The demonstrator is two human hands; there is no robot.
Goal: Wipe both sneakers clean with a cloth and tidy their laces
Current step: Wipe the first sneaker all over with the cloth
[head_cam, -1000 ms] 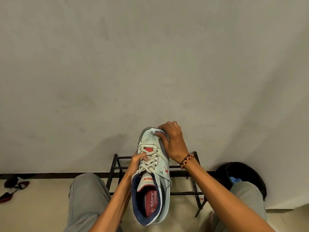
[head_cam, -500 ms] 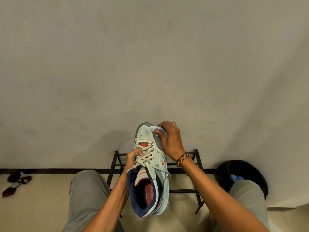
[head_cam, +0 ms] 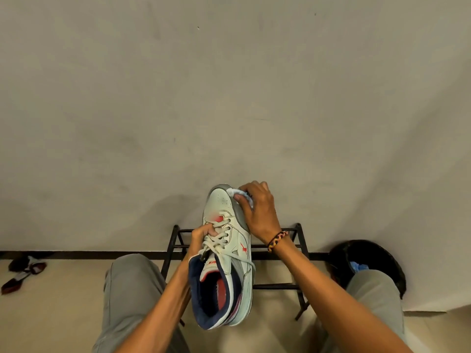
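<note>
A white sneaker point(head_cam: 238, 242) with red marks, a grey toe rim and a navy lining is held up between my knees, toe pointing away from me. My left hand point(head_cam: 201, 238) grips it at the left side of the laces point(head_cam: 216, 240), fingers curled into the lacing. My right hand point(head_cam: 257, 210) holds a small pale cloth point(head_cam: 238, 193) bunched under its fingers and presses it on the right side of the toe. One loose lace end hangs over the right side of the shoe. The second sneaker is not in view.
A black metal shoe rack point(head_cam: 275, 250) stands against the wall right behind the sneaker. A black bin point(head_cam: 369, 261) holding something blue sits at the right. Dark sandals point(head_cam: 23, 271) lie on the floor at the far left. My grey-trousered knees point(head_cam: 132, 284) flank the shoe.
The cloth under my right hand has slid from the top of the toe toward its right edge. The sneaker has tipped slightly and shifted left; my left hand keeps its hold.
</note>
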